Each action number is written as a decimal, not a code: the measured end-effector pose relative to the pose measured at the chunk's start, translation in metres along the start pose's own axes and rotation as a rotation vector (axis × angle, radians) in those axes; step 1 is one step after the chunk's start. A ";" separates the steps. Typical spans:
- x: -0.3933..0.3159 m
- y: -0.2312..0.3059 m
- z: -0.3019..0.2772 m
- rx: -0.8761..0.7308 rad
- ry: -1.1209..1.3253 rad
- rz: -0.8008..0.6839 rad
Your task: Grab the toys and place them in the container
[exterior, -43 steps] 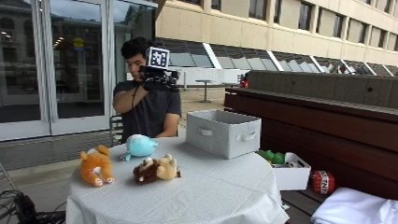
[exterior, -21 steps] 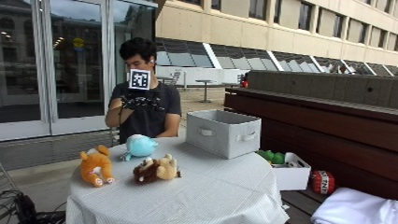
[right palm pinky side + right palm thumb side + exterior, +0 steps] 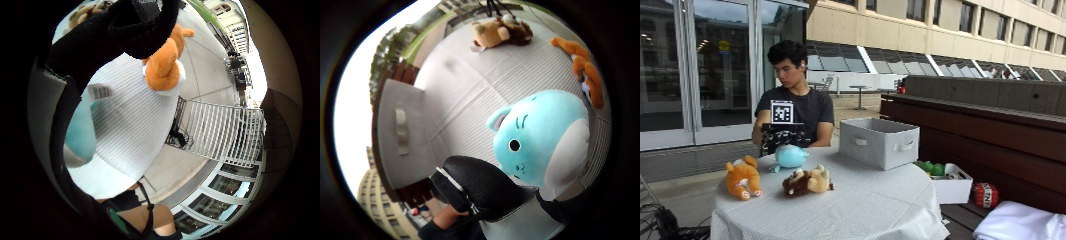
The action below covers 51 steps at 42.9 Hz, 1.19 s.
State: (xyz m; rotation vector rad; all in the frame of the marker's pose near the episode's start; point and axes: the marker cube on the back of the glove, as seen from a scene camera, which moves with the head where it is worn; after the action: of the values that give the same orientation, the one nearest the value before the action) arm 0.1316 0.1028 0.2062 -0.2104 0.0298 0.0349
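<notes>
A person sits behind a round desk [image 3: 859, 205] covered in a white ribbed cloth. The black-gloved right hand [image 3: 782, 137] hovers just above a round turquoise plush toy [image 3: 790, 156] at the desk's far edge; the toy's face points toward the grey fabric container [image 3: 879, 142]. Whether the fingers [image 3: 485, 187] are open or closed cannot be told, though they do not grip the toy. An orange plush fox [image 3: 742, 177] lies near the front, long axis running front to back, feet toward the camera. Beside it a brown plush dog [image 3: 808, 181] lies crosswise.
</notes>
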 end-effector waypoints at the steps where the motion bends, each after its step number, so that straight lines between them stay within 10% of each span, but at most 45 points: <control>1: 0.000 0.000 0.005 -0.009 -0.004 0.006; 9: 0.004 -0.007 0.050 0.070 -0.067 -0.003; 21: -0.003 0.017 0.068 -0.248 -0.052 -0.103; 33: -0.014 0.040 0.065 -0.100 -0.066 -0.073; 39: -0.036 0.025 0.057 0.225 0.061 0.084; 51: -0.040 0.005 -0.034 0.162 -0.057 -0.074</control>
State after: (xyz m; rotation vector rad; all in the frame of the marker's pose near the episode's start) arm 0.0901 0.0998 0.1736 -0.0483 -0.0316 -0.0356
